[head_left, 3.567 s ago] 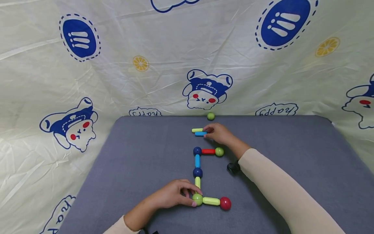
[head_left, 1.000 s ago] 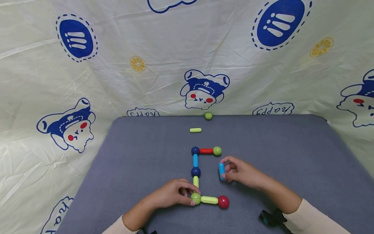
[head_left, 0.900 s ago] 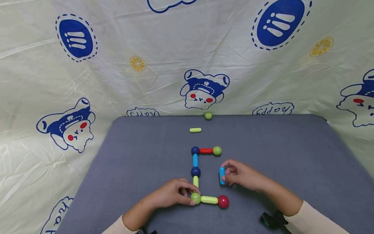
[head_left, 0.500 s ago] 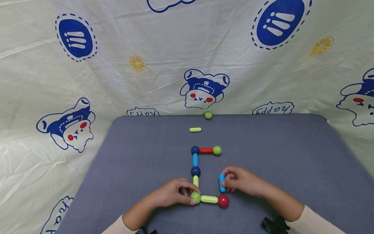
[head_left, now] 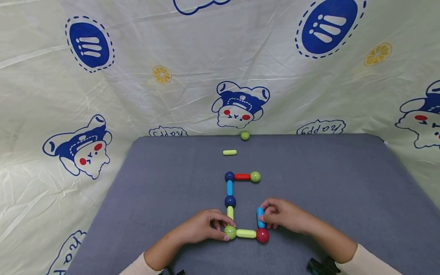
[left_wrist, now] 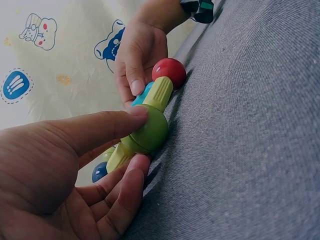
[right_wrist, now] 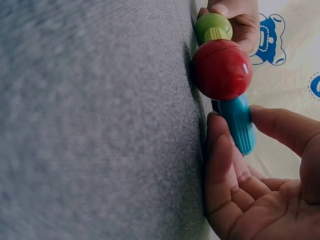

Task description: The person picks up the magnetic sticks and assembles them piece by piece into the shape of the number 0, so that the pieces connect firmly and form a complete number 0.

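My left hand pinches the green ball at the near left corner of a joined figure of balls and rods. From that ball a yellow-green rod runs right to a red ball. Between the thumb and fingers of my right hand is a blue rod, its near end touching the red ball. Another yellow-green rod leads away to a dark blue ball, then a blue rod, a second dark blue ball, a red rod and a green ball.
Farther back on the grey table lies a loose yellow-green rod. A loose green ball sits at the table's far edge, against the printed curtain.
My right hand took the blue rod from beside the loose yellow-green rod and brought it nearer, down to the red ball. The left hand has stayed on the green ball.
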Motion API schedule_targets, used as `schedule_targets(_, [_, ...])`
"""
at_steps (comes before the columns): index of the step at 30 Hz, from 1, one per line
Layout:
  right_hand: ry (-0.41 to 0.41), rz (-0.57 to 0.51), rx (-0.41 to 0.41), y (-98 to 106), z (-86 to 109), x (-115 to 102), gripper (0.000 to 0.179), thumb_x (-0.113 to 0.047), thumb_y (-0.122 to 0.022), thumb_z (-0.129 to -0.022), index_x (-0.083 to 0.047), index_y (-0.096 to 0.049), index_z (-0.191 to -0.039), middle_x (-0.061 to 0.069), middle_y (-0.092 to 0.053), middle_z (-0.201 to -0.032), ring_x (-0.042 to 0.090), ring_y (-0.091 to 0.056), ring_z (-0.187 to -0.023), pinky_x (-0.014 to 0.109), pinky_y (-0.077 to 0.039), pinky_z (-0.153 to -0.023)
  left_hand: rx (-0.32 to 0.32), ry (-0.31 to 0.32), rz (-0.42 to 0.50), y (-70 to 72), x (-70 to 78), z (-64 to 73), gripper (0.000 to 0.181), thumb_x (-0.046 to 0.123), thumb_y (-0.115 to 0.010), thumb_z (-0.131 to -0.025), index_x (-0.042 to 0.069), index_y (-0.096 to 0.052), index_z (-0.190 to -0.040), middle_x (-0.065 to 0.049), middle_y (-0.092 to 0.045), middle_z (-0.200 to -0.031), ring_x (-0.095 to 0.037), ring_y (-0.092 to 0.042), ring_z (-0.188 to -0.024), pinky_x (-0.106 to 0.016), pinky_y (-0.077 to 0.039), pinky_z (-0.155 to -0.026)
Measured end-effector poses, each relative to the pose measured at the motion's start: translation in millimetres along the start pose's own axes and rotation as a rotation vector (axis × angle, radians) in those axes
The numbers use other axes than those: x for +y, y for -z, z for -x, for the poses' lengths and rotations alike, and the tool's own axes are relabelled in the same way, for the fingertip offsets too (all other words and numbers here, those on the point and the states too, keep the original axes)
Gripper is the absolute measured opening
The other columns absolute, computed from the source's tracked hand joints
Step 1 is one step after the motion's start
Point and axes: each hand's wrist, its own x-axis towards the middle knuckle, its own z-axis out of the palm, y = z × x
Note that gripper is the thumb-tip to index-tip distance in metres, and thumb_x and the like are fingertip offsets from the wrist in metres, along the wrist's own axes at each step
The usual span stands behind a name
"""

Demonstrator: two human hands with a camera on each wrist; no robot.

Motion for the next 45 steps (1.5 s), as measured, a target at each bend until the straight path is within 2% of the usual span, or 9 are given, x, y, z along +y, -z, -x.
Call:
schedule_targets(24, [-0.043,0.029,0.028,-1,-1.7,2,0.042,-0.026,-0.069,-0.096,0.004,-0.056,-0.122,0.006,-0.067,-0.086,0.02,-0.064,-0.079,0.031,-0.055,-0.066,-0.007,0.016,0.023,0.7,1.0,0.7,0.029,0.018,-0.084,-0.083,0.027,-0.078,-0.11,0.008,-0.063,-0.095,-0.003,-0.059,-0.079,-0.018,-0.048,-0.068])
schedule_targets(34, [-0.028,0.043,0.059,4,-2.7,2,0.042,-0.026,-0.069,-0.096,0.003,-0.056,-0.124,0.007,-0.067,-0.092,0.022,-0.063,-0.079,0.034,-0.053,-0.065,-0.003,0.014,0.021,0.8,2.4,0.8,0.029,0.018,-0.084,-0.083,0.025,-0.078,-0.11,0.009,-0.063,-0.095,-0.003,-0.059,-0.079,-0.018,-0.048,-0.067])
schedule_targets(45, [0.021,0.067,0.1,16,-7.3,-2,0.038,-0.021,-0.065,-0.098,0.003,-0.056,-0.125,0.01,-0.065,-0.095,0.02,-0.061,-0.081,0.03,-0.052,-0.065,0.002,0.007,0.019,0.6,1.1,0.4,0.029,0.017,-0.085,-0.082,0.025,-0.078,-0.11,0.008,-0.063,-0.094,-0.003,-0.059,-0.079,-0.018,-0.048,-0.068])
